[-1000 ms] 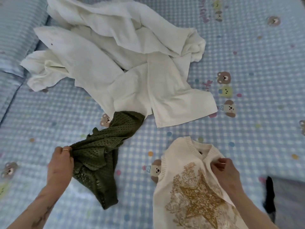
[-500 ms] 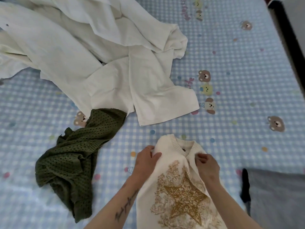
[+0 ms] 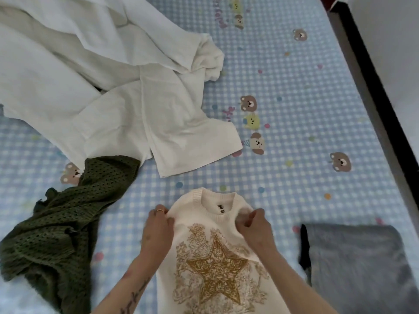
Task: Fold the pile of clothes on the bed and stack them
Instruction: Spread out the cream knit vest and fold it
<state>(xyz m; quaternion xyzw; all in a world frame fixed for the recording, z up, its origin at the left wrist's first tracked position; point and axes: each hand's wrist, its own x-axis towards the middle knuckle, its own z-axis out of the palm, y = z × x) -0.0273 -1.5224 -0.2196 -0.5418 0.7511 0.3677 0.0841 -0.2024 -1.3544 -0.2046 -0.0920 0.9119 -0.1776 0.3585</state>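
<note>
Cream knit fills the near centre of your view: the star sweater lies flat on the checked bedsheet with its ribbed neck pointing away from you and the gold star facing up. Your left hand now pinches the sweater's left shoulder, fingers curled over the edge and a ring showing; a second ago that hand gripped the green knit at the far left, and half a second ago it had only just reached the sweater. Your right hand pinches the right shoulder beside the collar, as it did in both earlier frames, and the collar sits more open and rounder than before. Going left to right around you: the green open-knit garment lies crumpled on the sheet, released and well apart from your left forearm, its upper end tucked under the hem of the white pile. That pile of white clothes sprawls unfolded across the upper left, reaching towards the middle of the bed. To the right of the sweater, a grey folded item with a black edge rests on the sheet, near your right forearm. Beyond it runs the dark bed edge.
</note>
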